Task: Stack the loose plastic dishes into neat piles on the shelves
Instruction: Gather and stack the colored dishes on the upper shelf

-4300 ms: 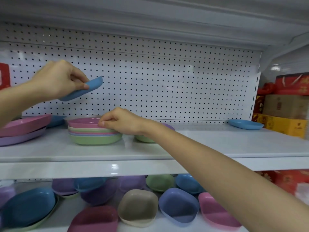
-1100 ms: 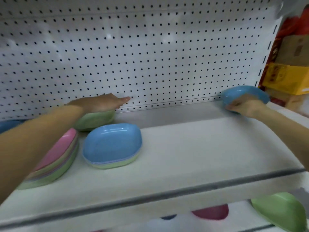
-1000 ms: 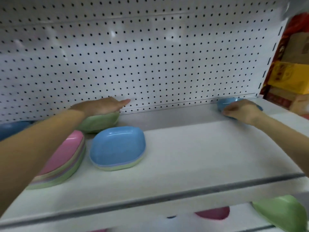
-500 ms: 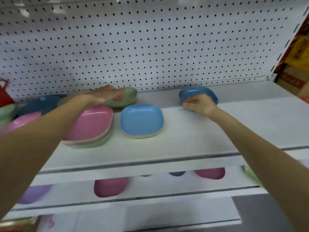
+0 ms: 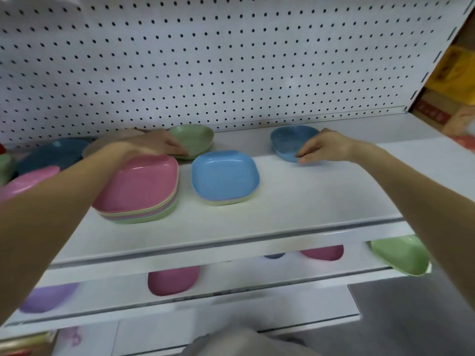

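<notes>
On the upper white shelf (image 5: 295, 201) stand two piles: one topped by a pink dish (image 5: 138, 186) and a smaller one topped by a light blue dish (image 5: 223, 173). Behind them a green dish (image 5: 195, 138) lies tilted; my left hand (image 5: 156, 145) holds its left rim. To the right, my right hand (image 5: 326, 147) pinches the near rim of a loose speckled blue dish (image 5: 290, 141), which sits tipped on the shelf close to the blue-topped pile.
A dark blue dish (image 5: 51, 152) and a pink dish (image 5: 25, 182) lie at the far left. On the lower shelf lie magenta (image 5: 172, 280), purple (image 5: 48, 296), pink (image 5: 322, 253) and green (image 5: 401, 255) dishes. The pegboard (image 5: 231, 60) backs the shelf; boxes (image 5: 455, 78) stand at the right.
My right hand has drawn the loose blue dish from the shelf's far right end leftward, close to the piles. My left hand has stayed on the green dish. The view has tilted down.
</notes>
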Available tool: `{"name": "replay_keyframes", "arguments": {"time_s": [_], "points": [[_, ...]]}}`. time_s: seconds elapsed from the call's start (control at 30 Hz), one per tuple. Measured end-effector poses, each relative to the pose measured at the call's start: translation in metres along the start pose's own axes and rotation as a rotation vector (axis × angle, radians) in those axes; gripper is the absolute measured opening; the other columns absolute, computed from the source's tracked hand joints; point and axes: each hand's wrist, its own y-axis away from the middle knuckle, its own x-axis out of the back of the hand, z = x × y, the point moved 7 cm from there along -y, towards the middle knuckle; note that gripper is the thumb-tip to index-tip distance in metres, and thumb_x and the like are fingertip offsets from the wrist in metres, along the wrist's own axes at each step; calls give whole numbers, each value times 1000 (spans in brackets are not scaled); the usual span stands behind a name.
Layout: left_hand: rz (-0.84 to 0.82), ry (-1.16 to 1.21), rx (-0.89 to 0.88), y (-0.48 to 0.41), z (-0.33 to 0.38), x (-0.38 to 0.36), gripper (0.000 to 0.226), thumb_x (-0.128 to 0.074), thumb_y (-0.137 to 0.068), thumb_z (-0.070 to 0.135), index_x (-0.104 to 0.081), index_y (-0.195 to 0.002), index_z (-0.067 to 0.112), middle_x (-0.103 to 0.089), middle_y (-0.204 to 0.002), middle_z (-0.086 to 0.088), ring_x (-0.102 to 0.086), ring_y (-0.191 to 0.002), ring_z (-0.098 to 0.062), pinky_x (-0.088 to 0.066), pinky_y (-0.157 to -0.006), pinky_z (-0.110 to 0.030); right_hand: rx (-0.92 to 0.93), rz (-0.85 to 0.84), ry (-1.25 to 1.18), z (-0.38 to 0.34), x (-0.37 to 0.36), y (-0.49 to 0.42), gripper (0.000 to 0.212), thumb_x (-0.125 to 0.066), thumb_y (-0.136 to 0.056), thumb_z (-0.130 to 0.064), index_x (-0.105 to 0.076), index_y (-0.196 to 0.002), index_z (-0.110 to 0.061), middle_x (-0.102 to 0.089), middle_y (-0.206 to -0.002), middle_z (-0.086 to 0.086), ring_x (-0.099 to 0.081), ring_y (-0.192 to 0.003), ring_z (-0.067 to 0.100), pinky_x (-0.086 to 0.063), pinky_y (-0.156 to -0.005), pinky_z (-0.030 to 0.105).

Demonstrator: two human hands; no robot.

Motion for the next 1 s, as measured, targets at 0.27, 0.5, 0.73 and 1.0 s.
{"name": "replay_keyframes", "arguments": {"time_s": [0.27,0.5,0.73,1.0], "points": [[17,30,-74,-7,4,-3,18,-68,-84,13,-73,-101,17,-70,-95,6,-59,-82,3,-42,-81,-16,70,112,71,-10,-8,-4,12,-69,-82,-15,-75,-89,-7,-73,-91,6,-59,-82,19,-44,-76,23],[156,-1,-156,-5,8,8,11,-73,-79,10,-74,-90,7,-69,-80,-2,-63,-79,-12,-50,-83,-26,50,353,-59,-12,-13,10,11,-66,-85,-17,-74,-83,-9,-69,-79,5,-56,-74,19,-45,-74,34],[418,218,-195,15,19,47,6,-70,-79,5,-73,-83,6,-73,-85,-8,-68,-87,-19,-50,-93,-40,131,482,-185,-66,-6,39,13,-65,-86,-25,-73,-83,-15,-69,-77,9,-60,-75,30,-49,-75,42],[499,99,-206,59,35,69,7,-69,-82,18,-74,-84,21,-72,-85,6,-66,-83,-12,-51,-87,-34,311,241,46,-158,-58,47,19,-55,-93,-30,-73,-93,-24,-73,-93,-7,-62,-86,18,-46,-75,32]]}}
